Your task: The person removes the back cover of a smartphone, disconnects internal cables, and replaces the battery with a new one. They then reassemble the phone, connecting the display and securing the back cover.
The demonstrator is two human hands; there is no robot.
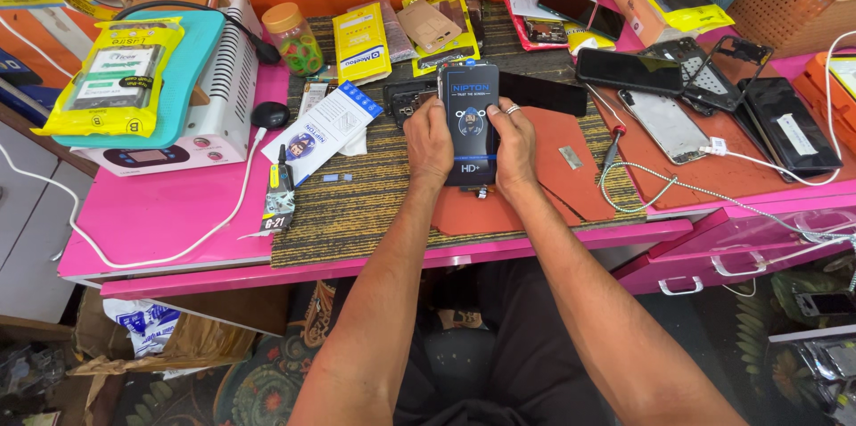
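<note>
Both my hands hold a dark, phone-sized flat package (470, 118) with a printed figure on its front, upright over a striped mat (357, 203) on a pink table (169, 212). My left hand (429, 142) grips its left edge. My right hand (514, 148), with a ring on one finger, grips its right edge. A reddish-brown pad (562, 172) lies under and to the right of the hands.
A white and teal machine (209, 87) with a yellow packet stands at the left. A white packet (323, 130), a small glue tube (280, 194), a jar (292, 36), yellow packets, several phones (629, 70) and phone parts, a screwdriver (613, 148) and white cables surround the mat. A pink drawer (740, 248) juts out at the right.
</note>
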